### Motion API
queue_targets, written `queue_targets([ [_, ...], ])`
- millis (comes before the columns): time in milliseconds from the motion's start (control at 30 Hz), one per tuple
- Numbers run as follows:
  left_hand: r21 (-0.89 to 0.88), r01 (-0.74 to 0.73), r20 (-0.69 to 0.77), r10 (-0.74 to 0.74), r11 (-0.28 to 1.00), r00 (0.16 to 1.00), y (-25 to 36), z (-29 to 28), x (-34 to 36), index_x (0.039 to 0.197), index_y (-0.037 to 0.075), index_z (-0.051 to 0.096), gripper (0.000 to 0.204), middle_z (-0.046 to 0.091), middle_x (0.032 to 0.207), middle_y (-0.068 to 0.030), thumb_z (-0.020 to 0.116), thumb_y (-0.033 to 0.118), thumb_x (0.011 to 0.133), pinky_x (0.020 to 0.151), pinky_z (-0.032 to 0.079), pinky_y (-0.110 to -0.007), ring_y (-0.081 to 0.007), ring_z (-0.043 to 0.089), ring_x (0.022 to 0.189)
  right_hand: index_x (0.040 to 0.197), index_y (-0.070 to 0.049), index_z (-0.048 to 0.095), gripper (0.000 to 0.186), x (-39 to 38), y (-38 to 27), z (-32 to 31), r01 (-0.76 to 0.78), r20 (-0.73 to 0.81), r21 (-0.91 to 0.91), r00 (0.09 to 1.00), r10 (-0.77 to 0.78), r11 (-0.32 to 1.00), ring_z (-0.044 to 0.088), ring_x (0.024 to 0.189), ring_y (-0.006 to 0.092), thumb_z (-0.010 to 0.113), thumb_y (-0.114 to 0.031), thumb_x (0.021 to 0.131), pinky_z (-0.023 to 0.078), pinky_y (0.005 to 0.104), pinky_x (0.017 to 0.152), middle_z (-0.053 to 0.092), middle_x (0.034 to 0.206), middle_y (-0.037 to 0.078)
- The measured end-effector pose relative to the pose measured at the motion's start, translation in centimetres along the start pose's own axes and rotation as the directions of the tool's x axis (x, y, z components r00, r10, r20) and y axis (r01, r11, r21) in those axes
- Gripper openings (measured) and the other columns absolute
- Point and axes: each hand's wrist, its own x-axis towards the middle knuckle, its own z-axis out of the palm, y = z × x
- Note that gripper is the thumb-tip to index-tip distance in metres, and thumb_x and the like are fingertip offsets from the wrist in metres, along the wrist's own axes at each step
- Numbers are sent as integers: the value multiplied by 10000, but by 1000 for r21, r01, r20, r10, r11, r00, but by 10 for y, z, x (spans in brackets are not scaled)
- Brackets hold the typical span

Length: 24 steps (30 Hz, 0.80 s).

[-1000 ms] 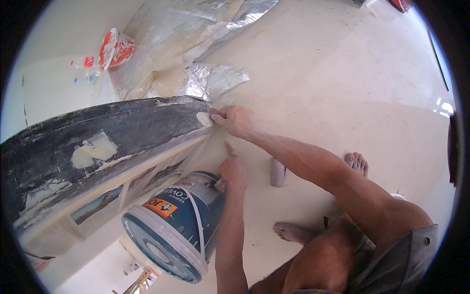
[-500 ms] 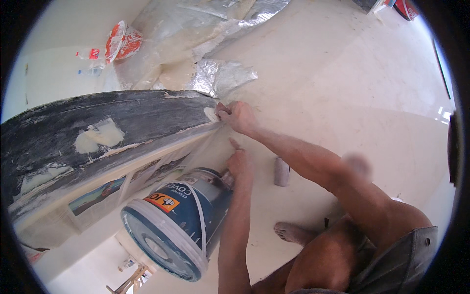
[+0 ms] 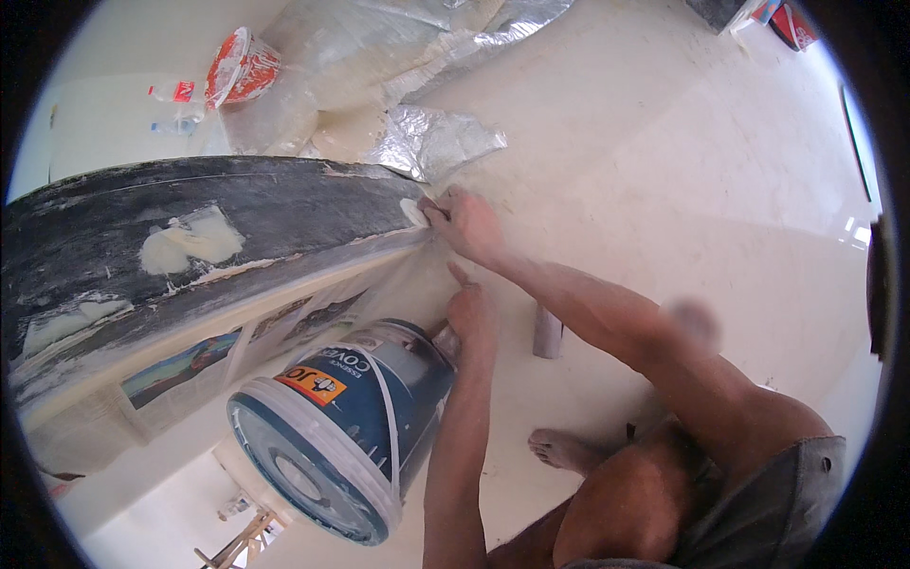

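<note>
My right hand point(image 3: 466, 225) is closed on a small reddish-brown pad point(image 3: 434, 207), pressed to the end of a dark, scuffed board point(image 3: 114, 228) beside a white filler patch point(image 3: 412, 212). Below it, my left hand point(image 3: 466, 311) has its index finger pointing up and the other fingers curled by a grey-purple piece point(image 3: 443, 343), too hidden to identify. That hand is at the base of a blue bucket point(image 3: 370, 422) lying on its side. A grey cylinder point(image 3: 547, 334) stands between my two forearms.
Crumpled foil sheeting point(image 3: 431, 142) lies beyond the board. A red, paint-smeared bucket point(image 3: 242, 66) and plastic bottles point(image 3: 172, 92) are at upper left. Newspaper point(image 3: 180, 370) covers the strip under the board. Another red container point(image 3: 791, 28) sits at upper right; my bare foot point(image 3: 559, 446) is below.
The board and foil sit higher in the view. Both my hands appear slightly up and to the right, the right one still at the board's end.
</note>
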Motion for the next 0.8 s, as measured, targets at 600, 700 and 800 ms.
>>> queue_targets([
  [600,-232,-15,62,30,973,998,-26,-29,2,1377,-92,379,590,713,883,-148,543,183,881,704,543,-405,-300,700,785,912,-12,704,339,-2,-1,-44,-543,542,611,817,195,577,577,649,134,652,-347,898,438,295,576,622,748,61],
  [700,-695,99,93,-48,712,995,-21,-66,7,1244,-21,590,439,704,993,-174,548,268,916,767,508,-429,-334,679,869,911,-44,700,293,-15,1,-61,-528,479,711,847,229,465,509,581,63,669,-335,900,366,228,481,592,704,0],
  [800,-979,-116,-154,-235,168,960,-7,-72,5,1068,-27,680,441,699,1000,-157,578,378,925,795,480,-396,-285,647,894,896,-29,698,313,-22,7,-68,-546,501,651,831,242,527,491,539,75,666,-340,900,340,244,441,582,668,2],
])
